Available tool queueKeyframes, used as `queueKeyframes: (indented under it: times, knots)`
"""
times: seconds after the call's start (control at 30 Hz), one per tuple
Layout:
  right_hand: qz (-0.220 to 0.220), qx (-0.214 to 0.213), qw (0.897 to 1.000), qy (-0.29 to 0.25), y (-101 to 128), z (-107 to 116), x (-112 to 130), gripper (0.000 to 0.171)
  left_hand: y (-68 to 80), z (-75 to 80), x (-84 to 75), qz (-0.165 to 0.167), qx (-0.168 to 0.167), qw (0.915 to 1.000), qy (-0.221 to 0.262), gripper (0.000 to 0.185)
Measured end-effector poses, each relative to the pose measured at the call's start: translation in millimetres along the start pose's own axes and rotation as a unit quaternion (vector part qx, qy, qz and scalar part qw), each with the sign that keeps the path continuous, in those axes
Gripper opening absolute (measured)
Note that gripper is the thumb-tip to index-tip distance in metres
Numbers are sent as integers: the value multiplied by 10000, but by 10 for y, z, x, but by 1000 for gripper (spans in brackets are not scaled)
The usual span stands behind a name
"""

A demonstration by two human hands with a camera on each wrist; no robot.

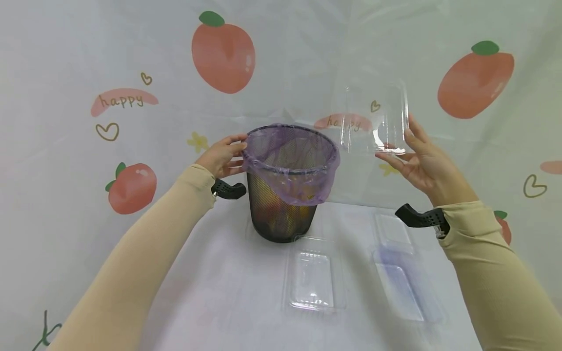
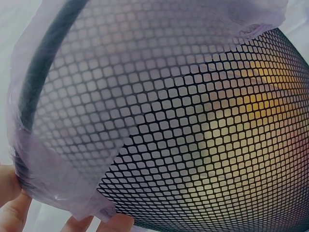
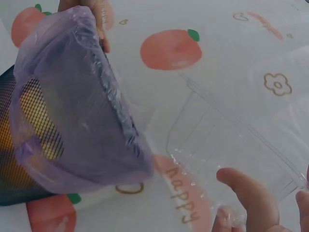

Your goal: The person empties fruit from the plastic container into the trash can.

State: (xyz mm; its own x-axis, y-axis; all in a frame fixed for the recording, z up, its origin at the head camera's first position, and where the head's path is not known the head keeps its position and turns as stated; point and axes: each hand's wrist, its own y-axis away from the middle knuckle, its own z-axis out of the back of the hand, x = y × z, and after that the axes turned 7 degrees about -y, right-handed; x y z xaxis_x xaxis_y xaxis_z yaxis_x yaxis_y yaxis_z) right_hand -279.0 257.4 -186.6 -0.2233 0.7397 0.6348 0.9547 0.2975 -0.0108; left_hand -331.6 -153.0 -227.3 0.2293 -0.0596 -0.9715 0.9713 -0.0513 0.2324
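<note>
A black mesh wastebasket (image 1: 281,222) stands upright, lined with a thin purple plastic bag (image 1: 303,189) folded over its rim. My left hand (image 1: 222,156) holds the basket at the left of its rim, and in the left wrist view its fingertips (image 2: 118,223) lie against the bag's edge and the mesh. Up to the right of the basket, my right hand (image 1: 423,163) grips a clear plastic container (image 1: 381,124) by its lower right side. That container is raised off the table. In the right wrist view, the container (image 3: 227,130) is beside the bag-covered rim.
On the white table, a clear plastic container (image 1: 312,280) lies in front of the basket. Further right lie another clear container (image 1: 401,290) and a smaller-looking clear one (image 1: 394,231) behind it. Yellow and red colours show through the mesh. A fruit-printed white cloth (image 1: 281,58) hangs behind.
</note>
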Motion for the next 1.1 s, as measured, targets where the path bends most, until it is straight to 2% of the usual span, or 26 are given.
queueKeyframes:
  times: [0.17,0.43,0.6,0.8,0.93,1.1]
  knots:
    - [-101,-99,9981,-597,90,229,3,45,7,13,2,-4,57,10000,5,46]
    - [-269,-121,9953,-921,225,579,-71,45,29,16,-5,-23,101,9999,-48,47]
    - [-309,-99,9962,-810,254,791,-197,45,43,10,-6,-30,75,10000,-24,47]
    - [-545,-421,9956,-628,251,1009,-388,41,39,11,1,-43,82,9999,-42,47]
    - [-613,-539,9959,-393,220,1150,-527,51,20,15,7,-39,102,9999,-54,47]
    - [-716,-648,9948,337,160,1265,-725,69,11,19,8,-43,58,10000,-59,46]
